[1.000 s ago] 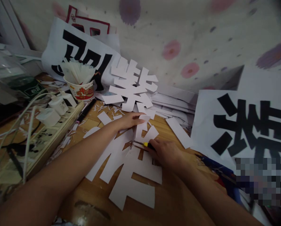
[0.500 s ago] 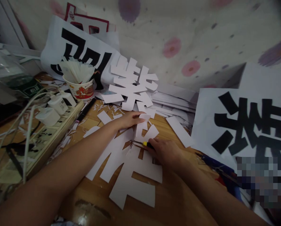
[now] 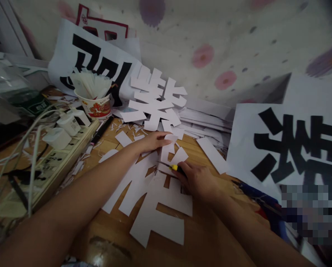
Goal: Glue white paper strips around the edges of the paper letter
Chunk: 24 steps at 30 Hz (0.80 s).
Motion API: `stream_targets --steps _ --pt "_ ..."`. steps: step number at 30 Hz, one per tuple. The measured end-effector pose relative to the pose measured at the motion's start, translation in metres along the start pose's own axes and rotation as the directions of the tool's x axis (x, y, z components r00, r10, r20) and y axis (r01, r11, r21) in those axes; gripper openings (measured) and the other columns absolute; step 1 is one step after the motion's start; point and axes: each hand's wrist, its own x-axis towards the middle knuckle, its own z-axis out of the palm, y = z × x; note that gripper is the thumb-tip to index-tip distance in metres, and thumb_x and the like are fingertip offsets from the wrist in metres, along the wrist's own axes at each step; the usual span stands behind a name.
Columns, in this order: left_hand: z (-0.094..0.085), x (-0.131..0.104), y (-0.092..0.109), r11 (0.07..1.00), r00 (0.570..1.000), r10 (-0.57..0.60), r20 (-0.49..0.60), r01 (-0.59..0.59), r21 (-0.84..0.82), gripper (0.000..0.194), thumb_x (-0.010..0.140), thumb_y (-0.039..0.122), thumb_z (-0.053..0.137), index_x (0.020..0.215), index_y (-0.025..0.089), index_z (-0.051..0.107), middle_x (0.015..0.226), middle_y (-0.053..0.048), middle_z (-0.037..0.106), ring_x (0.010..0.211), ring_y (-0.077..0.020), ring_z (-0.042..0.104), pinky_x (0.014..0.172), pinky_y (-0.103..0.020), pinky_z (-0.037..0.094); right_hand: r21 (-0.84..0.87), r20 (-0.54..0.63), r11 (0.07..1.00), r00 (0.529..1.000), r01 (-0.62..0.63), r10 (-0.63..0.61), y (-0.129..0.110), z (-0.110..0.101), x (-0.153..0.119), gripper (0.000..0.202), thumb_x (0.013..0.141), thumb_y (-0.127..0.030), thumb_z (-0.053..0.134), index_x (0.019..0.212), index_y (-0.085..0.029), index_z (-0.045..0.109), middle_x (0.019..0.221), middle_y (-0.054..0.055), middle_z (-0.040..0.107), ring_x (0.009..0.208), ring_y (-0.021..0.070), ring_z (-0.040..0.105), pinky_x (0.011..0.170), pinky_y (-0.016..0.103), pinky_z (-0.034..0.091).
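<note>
A large white cut-out character lies on the wooden table, its upper part raised and bent. My left hand pinches the far end of this cut-out between thumb and fingers. In my right hand is a tool with a yellow collar and a thin metal tip, closed in the fingers. The tip points left, at the raised part of the cut-out. Whether it touches the sheet, I cannot tell.
A power strip with white plugs and cables runs along the left. Behind it stands a paper cup of glue-like sticks. Another white cut-out leans at the back; a printed sheet is at the right.
My right hand has shifted slightly right, and the tool's tip has risen a little off its earlier place. My left hand keeps its hold.
</note>
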Motion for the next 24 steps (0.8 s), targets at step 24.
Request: stream_targets --steps 24 --pt "0.0007 -0.0014 0.0046 1.0 1.0 0.013 0.014 -0.013 -0.01 0.048 0.076 0.037 0.058 0.118 0.015 0.056 0.118 -0.01 0.06 0.104 -0.024 0.055 0.089 -0.035 0.041 0.011 0.058 1.0 0.998 0.023 -0.023 -0.0008 -0.0012 0.0094 0.03 0.092 -0.04 0.038 0.08 -0.018 0.055 0.069 0.002 0.064 0.057 0.0146 0.059 0.049 0.025 0.027"
